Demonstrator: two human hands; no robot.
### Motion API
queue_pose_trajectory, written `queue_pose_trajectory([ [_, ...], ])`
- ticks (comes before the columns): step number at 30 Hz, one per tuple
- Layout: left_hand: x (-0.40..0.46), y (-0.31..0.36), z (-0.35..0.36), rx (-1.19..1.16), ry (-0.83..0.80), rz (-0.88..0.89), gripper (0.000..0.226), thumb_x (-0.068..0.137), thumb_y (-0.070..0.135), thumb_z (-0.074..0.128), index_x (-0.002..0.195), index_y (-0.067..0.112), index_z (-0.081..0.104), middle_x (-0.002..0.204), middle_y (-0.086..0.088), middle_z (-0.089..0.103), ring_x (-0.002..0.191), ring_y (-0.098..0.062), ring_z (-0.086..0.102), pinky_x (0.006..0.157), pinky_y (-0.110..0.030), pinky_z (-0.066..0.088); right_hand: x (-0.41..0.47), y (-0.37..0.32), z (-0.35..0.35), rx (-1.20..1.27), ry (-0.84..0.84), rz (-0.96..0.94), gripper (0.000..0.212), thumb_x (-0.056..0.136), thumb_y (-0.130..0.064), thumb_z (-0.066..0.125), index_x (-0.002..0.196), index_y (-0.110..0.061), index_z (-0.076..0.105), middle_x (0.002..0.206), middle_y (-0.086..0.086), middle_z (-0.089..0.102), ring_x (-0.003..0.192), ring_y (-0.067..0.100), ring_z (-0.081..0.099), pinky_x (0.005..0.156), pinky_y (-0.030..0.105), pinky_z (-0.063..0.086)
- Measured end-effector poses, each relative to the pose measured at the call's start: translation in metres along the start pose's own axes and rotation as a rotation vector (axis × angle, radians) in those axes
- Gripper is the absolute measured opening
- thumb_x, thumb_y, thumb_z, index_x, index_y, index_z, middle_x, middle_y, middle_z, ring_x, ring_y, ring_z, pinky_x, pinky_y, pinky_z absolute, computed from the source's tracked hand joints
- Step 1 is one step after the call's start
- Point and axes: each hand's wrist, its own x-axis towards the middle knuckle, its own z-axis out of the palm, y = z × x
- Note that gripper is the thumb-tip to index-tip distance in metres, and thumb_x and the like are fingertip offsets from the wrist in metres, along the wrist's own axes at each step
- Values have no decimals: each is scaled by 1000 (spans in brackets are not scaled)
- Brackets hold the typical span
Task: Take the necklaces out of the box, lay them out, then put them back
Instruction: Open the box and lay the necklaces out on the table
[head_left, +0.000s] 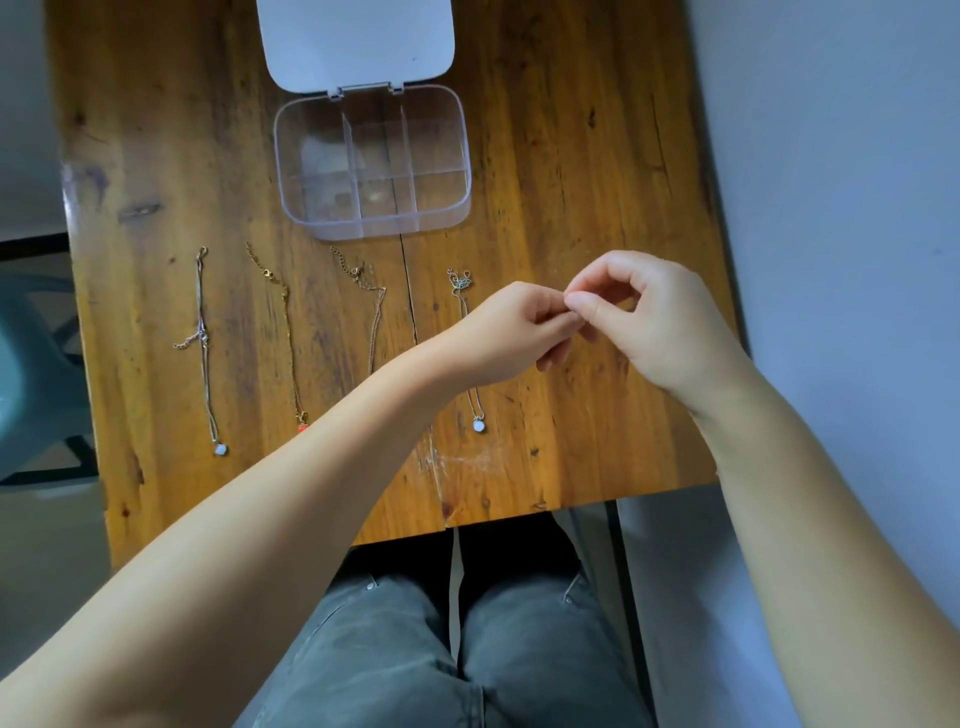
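While both hands (576, 317) pinch together, 4 thin necklaces (205, 348) in a row, clear box (371, 161) open w/ dividers

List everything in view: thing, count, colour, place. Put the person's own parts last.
table: one, brown wood, fills the middle of the view
box: one, clear plastic with dividers, lid open, far centre of the table, compartments look empty
necklaces: four, laid in a row below the box; two silvery with pale pendants, one gold with a red pendant, one thin pale chain partly hidden by the forearm
chair: one, teal, left edge
left hand: one, above the table, fingertips meeting the right hand's
right hand: one, pinching; anything held is too small to see
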Motion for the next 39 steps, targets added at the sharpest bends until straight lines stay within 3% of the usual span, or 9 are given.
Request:
queue_pose_trajectory([
  [6, 13, 2, 3, 138, -152, 18, 27, 96, 21, 45, 82, 13, 67, 60, 4, 60, 53, -8, 51, 55, -21, 43, -11, 26, -6, 74, 73, 112, 6, 92, -21, 59, 95, -24, 63, 84, -12, 64, 72, 1, 61, 59, 7, 47],
  [10, 37, -3, -21, 313, -109, -32, 25, 95, 26, 49, 82, 14, 68, 60, 7, 55, 46, 2, 47, 48, -10, 41, -26, 56, -8, 245, 121, 282, 18, 88, -14, 62, 83, -32, 63, 78, -10, 66, 66, -4, 63, 53, 10, 48],
  [14, 65, -1, -52, 198, 5, -107, 29, 94, 35, 51, 73, 19, 65, 57, 8, 54, 52, 0, 52, 60, -11, 48, -51, 79, 33, 325, 33, 510, 14, 88, -16, 63, 81, -28, 64, 76, -5, 68, 64, 3, 63, 56, 19, 47],
  [18, 90, -5, -44, 502, -19, 0, 24, 93, 29, 52, 78, 13, 62, 70, 4, 56, 62, -2, 53, 58, -15, 41, -62, 81, 83, 316, 69, 599, 7, 88, -18, 63, 82, -22, 64, 81, -6, 67, 74, 6, 63, 62, 16, 44],
  [22, 106, -19, -35, 748, -43, 92, 14, 93, 17, 48, 91, 11, 61, 92, -3, 60, 87, -21, 55, 72, -32, 40, -66, 78, 108, 118, 118, 556, 6, 91, -21, 58, 87, -19, 62, 85, -8, 63, 79, 7, 58, 62, 12, 41],
  [26, 111, -34, -27, 931, -18, 163, 16, 94, 13, 43, 93, 13, 59, 103, -8, 59, 102, -26, 50, 89, -42, 36, -69, 76, 114, -118, 137, 435, 7, 92, -22, 58, 89, -18, 61, 92, -4, 55, 76, 14, 56, 58, 22, 46],
  [31, 107, -42, -30, 1007, 12, 204, 22, 95, 12, 46, 114, 14, 57, 123, -11, 50, 117, -29, 42, 100, -46, 34, -65, 72, 107, -164, 121, 441, 14, 93, -26, 57, 103, -17, 59, 98, -3, 53, 79, 14, 56, 63, 28, 51],
  [34, 79, -45, -43, 821, 83, 210, 28, 94, 13, 46, 120, 14, 54, 126, -12, 50, 114, -29, 48, 91, -42, 47, -53, 59, 102, -124, 145, 399, 14, 95, -22, 53, 105, -15, 60, 105, 0, 57, 80, 11, 57, 64, 20, 47],
  [39, -29, -88, -77, 611, 296, 75, 23, 92, 12, 46, 112, 11, 58, 102, -10, 61, 93, -30, 58, 77, -39, 49, -3, 4, 115, -116, 37, 162, 14, 96, -18, 50, 102, -16, 63, 100, -4, 56, 71, 5, 53, 59, 6, 38],
])
